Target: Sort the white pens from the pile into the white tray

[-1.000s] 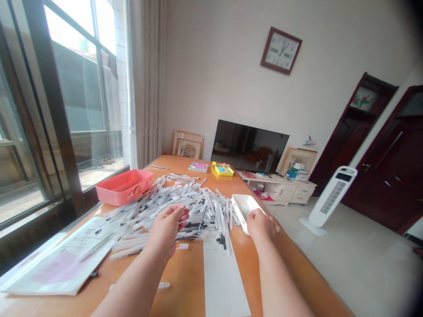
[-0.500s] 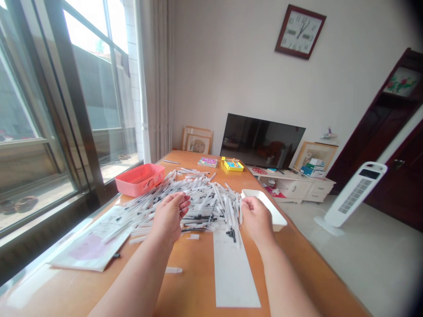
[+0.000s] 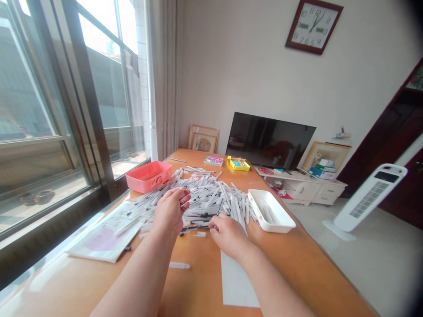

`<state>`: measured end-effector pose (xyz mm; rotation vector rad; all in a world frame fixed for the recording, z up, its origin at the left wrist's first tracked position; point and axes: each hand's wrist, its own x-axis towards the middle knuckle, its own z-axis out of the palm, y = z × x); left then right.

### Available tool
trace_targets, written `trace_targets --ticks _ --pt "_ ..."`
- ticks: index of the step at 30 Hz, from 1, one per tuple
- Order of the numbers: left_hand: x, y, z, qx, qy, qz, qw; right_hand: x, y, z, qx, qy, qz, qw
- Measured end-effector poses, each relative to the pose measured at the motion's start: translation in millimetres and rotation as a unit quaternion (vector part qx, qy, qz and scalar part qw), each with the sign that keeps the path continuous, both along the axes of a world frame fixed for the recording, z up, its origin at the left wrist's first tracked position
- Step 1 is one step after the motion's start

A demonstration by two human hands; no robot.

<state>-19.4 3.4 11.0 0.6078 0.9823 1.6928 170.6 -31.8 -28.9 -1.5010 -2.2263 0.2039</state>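
Observation:
A large heap of clear pen barrels (image 3: 201, 193), mixed with black pen parts, covers the middle of the table. Over the heap's near left side, my left hand (image 3: 170, 209) is closed with its fingers curled together; what they hold, if anything, is too small to make out. My right hand (image 3: 228, 233) is low at the heap's near edge, thumb and fingers pinched close to some dark pen parts, and hides what lies between them. Beneath its wrist runs a white paper strip (image 3: 236, 281). A white tray (image 3: 289, 225) to the right holds several clear barrels.
A pink bin (image 3: 142, 181) stands left of the heap, behind a booklet (image 3: 105, 240). One loose clear tube (image 3: 179, 265) lies near me. At the far end are a yellow box (image 3: 239, 164) and a colourful book (image 3: 213, 160). The table's right edge drops to the floor.
My right hand has moved left and down, from beside the white tray to the heap's near edge. My left hand stays nearly in place. The view has turned slightly left.

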Motion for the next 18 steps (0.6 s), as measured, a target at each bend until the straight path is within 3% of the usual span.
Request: trace_targets --ticks 10,18 --pt "-1.2 1.0 -2.5 -0.002 -0.002 0.000 1.000 -8.8 7.1 -12.0 0.019 -0.079 -0.018 0.997" --pt "-1.7 1.3 -2.8 -0.007 0.020 -0.007 1.000 -1.0 3.2 -0.6 0.036 -0.015 0.015 0.999"
